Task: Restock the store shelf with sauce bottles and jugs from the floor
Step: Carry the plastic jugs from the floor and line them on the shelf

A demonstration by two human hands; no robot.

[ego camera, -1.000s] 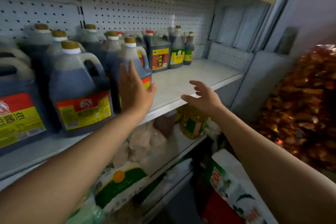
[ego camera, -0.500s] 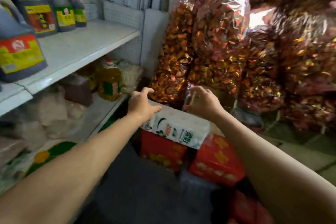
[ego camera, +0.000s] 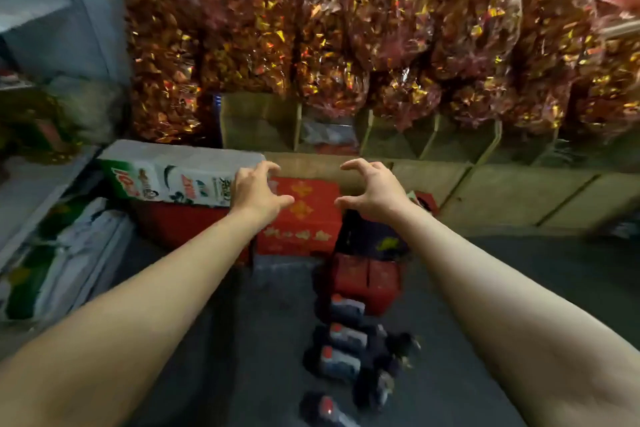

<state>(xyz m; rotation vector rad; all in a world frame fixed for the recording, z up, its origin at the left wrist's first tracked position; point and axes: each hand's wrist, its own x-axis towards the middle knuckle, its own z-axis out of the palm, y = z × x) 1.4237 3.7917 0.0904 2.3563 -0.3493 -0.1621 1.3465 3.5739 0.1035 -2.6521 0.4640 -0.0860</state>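
Several dark sauce bottles [ego camera: 341,340] stand in a blurred row on the grey floor [ego camera: 242,340], low in the middle of the view. A larger dark jug with a red label [ego camera: 367,270] stands at the far end of that row. My left hand [ego camera: 258,191] and my right hand [ego camera: 372,189] are stretched out in the air above the floor, fingers spread and loosely curled, holding nothing. Both hands are well above and beyond the bottles. The shelf is only a blurred edge at the far left.
A red carton with gold print [ego camera: 301,218] sits on the floor under my hands, with a white and green pack [ego camera: 173,173] on red boxes to its left. Big bags of red and gold wrapped sweets [ego camera: 346,28] fill the back. White sacks [ego camera: 69,253] lie at left.
My view has swung from the shelf to the right and down to the floor. Both hands left the shelf and now hover over the red carton, with the bottles on the floor in sight.
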